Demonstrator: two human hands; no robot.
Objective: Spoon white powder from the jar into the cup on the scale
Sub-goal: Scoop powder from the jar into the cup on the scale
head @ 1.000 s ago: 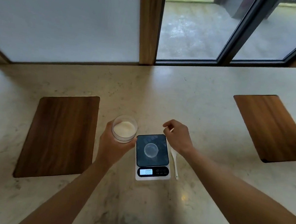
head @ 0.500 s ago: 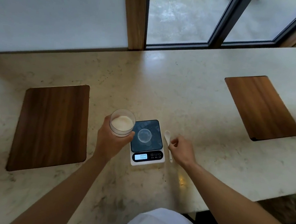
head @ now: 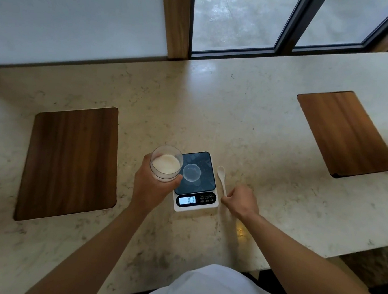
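- We cannot see the spoon's (head: 221, 177) handle end, closed inside the right hand (head: 239, 201).
- The left hand (head: 150, 187) hides the jar's (head: 166, 163) base.
- The scale's (head: 196, 181) button labels are too small to read.

Left hand (head: 150, 185) curled in a grip; right hand (head: 239, 201) pinched shut.

Stone counter (head: 248, 109) bare and passable behind the scale (head: 196, 181), up to the window frame. Left approach to the cup (head: 191, 172) blocked: left hand (head: 150, 185) holds the jar (head: 166, 163) overlapping the scale's left edge. Right side narrow: spoon (head: 221, 178) lies just beside the scale, right hand (head: 239, 201) at its handle. Wooden boards (head: 70, 163) lie flat, well apart either side.
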